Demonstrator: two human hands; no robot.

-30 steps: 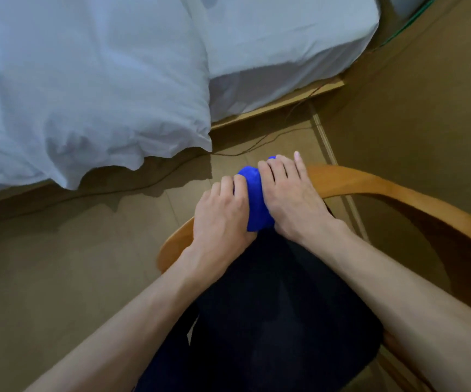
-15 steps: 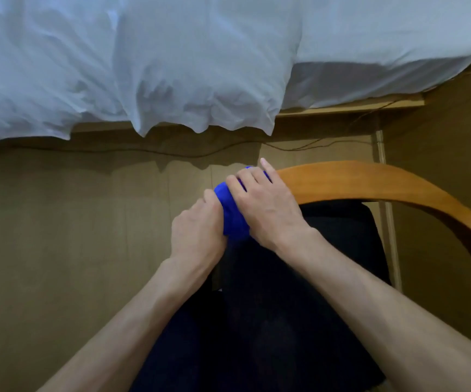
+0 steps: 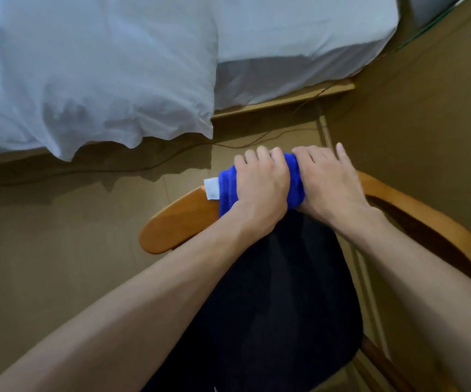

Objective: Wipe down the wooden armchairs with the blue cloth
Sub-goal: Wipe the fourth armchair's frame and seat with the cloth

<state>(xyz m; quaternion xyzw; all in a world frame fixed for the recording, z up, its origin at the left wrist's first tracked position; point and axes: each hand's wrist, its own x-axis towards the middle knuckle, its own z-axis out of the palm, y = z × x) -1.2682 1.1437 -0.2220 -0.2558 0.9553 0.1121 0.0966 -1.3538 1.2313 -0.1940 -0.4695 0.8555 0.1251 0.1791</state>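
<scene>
Hands are what I am watching: left hand (image 3: 261, 188) and right hand (image 3: 331, 183) are both curling round the blue cloth (image 3: 227, 190) wrapped over the wooden armrest (image 3: 178, 226), so I am advising firm, even strokes along its curve.

You cannot see most of the bright blue cloth (image 3: 295, 185); your left hand (image 3: 259, 188) and right hand (image 3: 333, 188) cover it, leaving a strip between them and an edge bearing a white tag (image 3: 211, 188). The curved wooden armrest rail (image 3: 178, 224) vanishes under cloth and hands. Your fingertips curl over the far side, out of sight. The black chair seat (image 3: 271, 321) is partly hidden by your forearms and cut by the bottom edge. The white bedding (image 3: 87, 66) runs off the top and left.
</scene>
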